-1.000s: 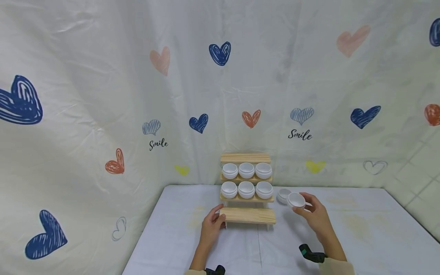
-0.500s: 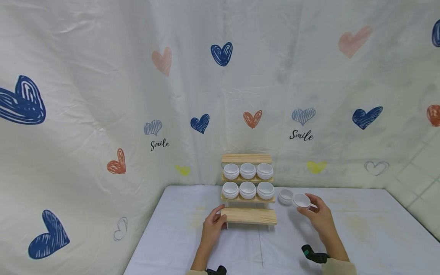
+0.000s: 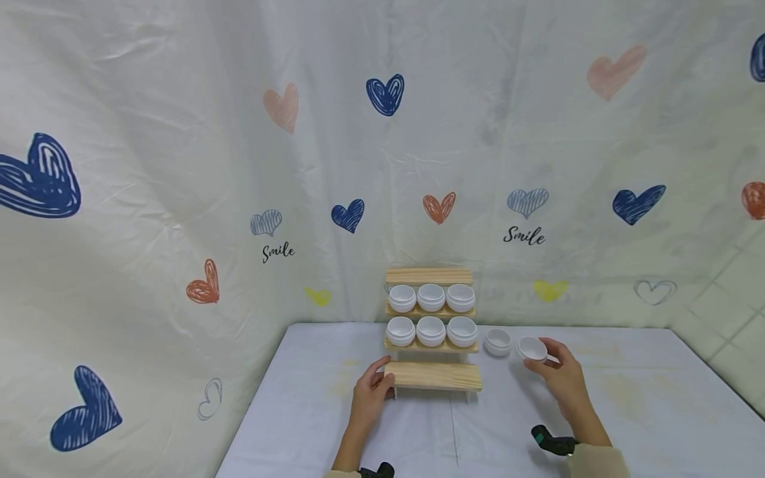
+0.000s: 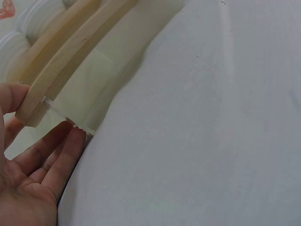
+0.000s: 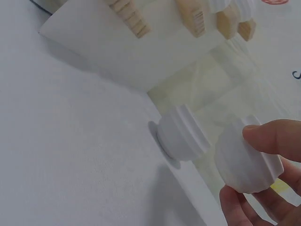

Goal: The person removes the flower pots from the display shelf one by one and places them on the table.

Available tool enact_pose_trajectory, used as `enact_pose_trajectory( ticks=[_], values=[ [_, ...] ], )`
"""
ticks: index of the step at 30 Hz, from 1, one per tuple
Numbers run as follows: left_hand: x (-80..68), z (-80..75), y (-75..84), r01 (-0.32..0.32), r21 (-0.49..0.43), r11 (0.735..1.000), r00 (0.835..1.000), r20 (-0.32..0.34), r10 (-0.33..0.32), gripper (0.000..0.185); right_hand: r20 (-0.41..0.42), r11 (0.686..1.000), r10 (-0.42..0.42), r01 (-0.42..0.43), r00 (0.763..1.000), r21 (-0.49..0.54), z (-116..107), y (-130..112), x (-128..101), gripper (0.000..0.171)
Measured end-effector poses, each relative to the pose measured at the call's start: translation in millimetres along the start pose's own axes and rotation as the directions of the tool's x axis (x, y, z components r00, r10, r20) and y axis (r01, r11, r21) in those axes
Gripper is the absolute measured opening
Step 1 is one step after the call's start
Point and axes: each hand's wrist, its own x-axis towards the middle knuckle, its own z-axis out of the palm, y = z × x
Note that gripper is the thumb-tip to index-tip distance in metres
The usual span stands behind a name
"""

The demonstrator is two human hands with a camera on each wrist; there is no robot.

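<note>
Our right hand (image 3: pixel 564 380) pinches a white bowl (image 3: pixel 530 350) by its side, just beside a second bowl (image 3: pixel 498 343) standing on the table (image 3: pixel 299 405), while our left hand (image 3: pixel 366 397) grips the wooden rack (image 3: pixel 433 375) at its front left end. We do best to hold the white bowl level, lightly between thumb and fingers, clear of its neighbour, and to steady the wooden rack without tugging it.

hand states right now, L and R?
Left hand: closed, gripping the left end of the front wooden shelf.
Right hand: closed, holding a white bowl between thumb and fingers.
</note>
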Motion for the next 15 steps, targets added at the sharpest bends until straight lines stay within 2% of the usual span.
enact_pose_trajectory(
  ticks=[10,15],
  values=[
    [0.3,0.8,-2.7,-0.005,-0.001,1.0,1.0,-0.012,0.005,0.044,0.019,0.998,-0.051,0.052,0.999,-0.024,-2.4,16.5,17.9,0.075],
    [0.8,1.3,-2.7,-0.001,0.003,1.0,1.0,-0.012,0.001,0.044,0.029,0.998,-0.05,0.051,0.998,-0.042,-3.2,21.8,27.0,0.074]
  ],
)
